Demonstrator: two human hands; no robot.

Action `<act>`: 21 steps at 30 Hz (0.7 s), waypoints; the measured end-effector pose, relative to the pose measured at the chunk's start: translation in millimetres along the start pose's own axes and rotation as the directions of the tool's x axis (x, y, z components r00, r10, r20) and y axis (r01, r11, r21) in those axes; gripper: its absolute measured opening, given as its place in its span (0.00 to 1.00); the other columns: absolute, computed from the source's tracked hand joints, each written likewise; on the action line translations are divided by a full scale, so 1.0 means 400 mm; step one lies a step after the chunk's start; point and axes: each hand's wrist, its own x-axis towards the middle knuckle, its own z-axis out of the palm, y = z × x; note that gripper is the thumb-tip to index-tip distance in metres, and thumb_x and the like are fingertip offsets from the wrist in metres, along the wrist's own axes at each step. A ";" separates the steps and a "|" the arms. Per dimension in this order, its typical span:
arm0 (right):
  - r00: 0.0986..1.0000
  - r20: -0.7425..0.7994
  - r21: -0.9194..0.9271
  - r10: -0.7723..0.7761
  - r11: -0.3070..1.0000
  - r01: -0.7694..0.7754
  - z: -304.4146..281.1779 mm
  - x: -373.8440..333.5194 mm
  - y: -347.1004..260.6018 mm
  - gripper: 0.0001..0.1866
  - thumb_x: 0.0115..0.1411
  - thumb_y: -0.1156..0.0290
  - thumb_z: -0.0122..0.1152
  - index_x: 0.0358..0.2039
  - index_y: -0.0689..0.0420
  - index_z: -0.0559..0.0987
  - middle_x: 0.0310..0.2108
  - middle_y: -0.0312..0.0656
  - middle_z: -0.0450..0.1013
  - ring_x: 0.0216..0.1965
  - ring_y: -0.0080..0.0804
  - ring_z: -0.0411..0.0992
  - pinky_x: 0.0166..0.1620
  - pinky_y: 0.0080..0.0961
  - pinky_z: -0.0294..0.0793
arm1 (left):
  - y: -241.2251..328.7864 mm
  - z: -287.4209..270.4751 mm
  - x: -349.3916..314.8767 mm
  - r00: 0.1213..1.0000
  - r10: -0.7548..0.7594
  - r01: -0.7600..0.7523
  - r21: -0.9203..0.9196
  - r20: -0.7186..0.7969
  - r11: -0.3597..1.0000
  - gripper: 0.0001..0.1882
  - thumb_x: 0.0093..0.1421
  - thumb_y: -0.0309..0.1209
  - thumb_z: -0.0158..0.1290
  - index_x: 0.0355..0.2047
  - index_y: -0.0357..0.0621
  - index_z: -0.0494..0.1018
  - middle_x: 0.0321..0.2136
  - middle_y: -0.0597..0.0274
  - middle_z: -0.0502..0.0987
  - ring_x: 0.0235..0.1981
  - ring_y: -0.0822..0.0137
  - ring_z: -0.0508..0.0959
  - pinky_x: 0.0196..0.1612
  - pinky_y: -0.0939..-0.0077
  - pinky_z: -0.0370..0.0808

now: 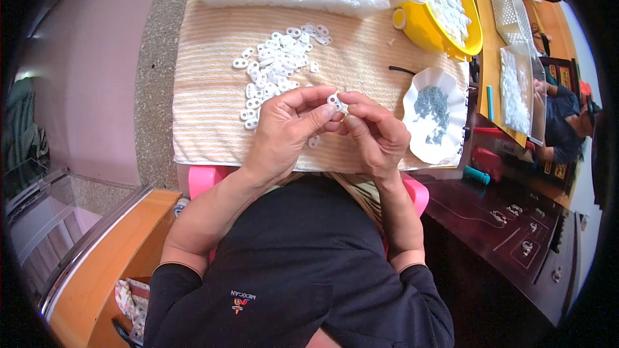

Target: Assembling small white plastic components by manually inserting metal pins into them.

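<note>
The left hand (284, 130) pinched a white piece (333, 99); slackening risked a drop past the tabletop (213, 145) edge nearest. The right hand's (382, 136) grip I couldn't tell.

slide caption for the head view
Left hand pinches a small white piece, right hand at its side, over a striped cloth with similar pieces.

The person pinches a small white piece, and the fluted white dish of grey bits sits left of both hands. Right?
The side is wrong: the head view shows the dish right of the left hand and right hand. The small white piece is indeed pinched.
</note>
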 end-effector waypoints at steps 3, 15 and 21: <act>0.998 -0.020 -0.073 -0.053 0.996 0.052 0.003 -0.007 0.011 0.06 0.58 0.83 0.58 0.37 0.65 0.76 0.43 0.52 0.75 0.43 0.34 0.75 0.46 0.25 0.74 | -0.002 -0.004 -0.003 1.000 0.005 -0.005 -0.001 -0.017 1.000 0.15 0.60 0.25 0.55 0.46 0.32 0.71 0.34 0.57 0.79 0.32 0.72 0.79 0.37 0.82 0.78; 0.990 0.032 -0.108 -0.137 0.984 0.140 -0.007 -0.013 0.035 0.08 0.60 0.83 0.55 0.40 0.65 0.74 0.47 0.55 0.72 0.38 0.29 0.75 0.37 0.20 0.78 | -0.010 -0.006 -0.003 1.000 -0.001 0.000 -0.035 -0.028 0.999 0.13 0.59 0.27 0.57 0.44 0.36 0.73 0.31 0.61 0.79 0.30 0.75 0.79 0.29 0.87 0.72; 0.994 -0.022 -0.076 -0.108 0.991 0.106 -0.003 -0.016 0.031 0.07 0.59 0.83 0.56 0.39 0.66 0.75 0.44 0.55 0.74 0.38 0.30 0.74 0.41 0.22 0.75 | -0.002 -0.003 -0.007 1.000 -0.027 0.026 -0.029 -0.014 0.999 0.13 0.59 0.27 0.57 0.43 0.38 0.73 0.30 0.63 0.79 0.30 0.77 0.78 0.27 0.88 0.69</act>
